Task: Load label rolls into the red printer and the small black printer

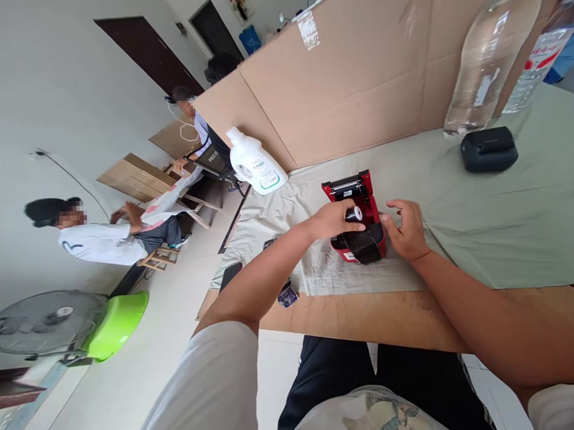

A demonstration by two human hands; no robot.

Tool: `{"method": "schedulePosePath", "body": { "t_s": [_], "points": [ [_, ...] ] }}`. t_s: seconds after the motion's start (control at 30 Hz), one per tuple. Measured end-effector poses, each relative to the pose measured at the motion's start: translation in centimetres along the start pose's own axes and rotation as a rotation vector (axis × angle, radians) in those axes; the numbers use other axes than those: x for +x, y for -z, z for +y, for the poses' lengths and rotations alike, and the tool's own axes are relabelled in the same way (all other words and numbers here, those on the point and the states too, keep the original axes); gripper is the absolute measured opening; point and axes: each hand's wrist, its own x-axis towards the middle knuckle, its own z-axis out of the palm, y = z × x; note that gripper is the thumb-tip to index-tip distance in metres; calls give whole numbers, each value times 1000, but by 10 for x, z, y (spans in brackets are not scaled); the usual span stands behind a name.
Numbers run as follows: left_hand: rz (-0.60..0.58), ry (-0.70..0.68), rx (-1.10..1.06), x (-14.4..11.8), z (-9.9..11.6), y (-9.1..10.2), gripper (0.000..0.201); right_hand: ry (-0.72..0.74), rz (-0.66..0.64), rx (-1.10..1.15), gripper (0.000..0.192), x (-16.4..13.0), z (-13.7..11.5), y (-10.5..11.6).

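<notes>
A small red and black printer [363, 234] sits open on the pale green cloth [480, 221] in front of me. My left hand [332, 220] holds a small white paper roll with a dark core [354, 214] over the printer's open bay. My right hand [407, 229] rests against the printer's right side, fingers spread and touching its edge.
A white detergent jug [257, 163] stands at the cloth's far left. A black device [489, 149] and two clear plastic bottles [486, 57] sit at the far right. A cardboard wall [357, 81] backs the table. A dark phone [230, 274] lies near the left edge. Two people sit at left, beyond a fan [46, 320] and green basin [116, 324].
</notes>
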Motion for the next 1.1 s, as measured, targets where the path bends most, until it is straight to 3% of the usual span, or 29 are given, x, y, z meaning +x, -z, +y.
{"method": "schedulePosePath", "body": {
  "t_s": [0.1,0.2,0.37,0.53,0.63,0.83,0.97,1.1],
  "points": [
    [-86,26,238,33,-4,-8,31,28,15,0,22,2,-4,3],
    [-138,10,379,43,-6,-12,28,112,-4,48,26,6,-14,8],
    [-190,-19,417,39,-5,-16,30,316,-200,148,42,6,-38,12],
    [-242,11,402,41,-1,-14,35,446,-156,83,19,2,-49,9],
    [-286,40,389,43,0,-8,40,478,-146,55,18,2,-50,10],
    [-325,133,156,40,4,5,45,513,-160,53,19,3,-53,11],
    [-323,147,355,40,8,0,44,557,-159,55,19,4,-56,11],
    [-345,77,508,42,13,-5,35,550,-169,54,20,4,-56,10]
  ]
}}
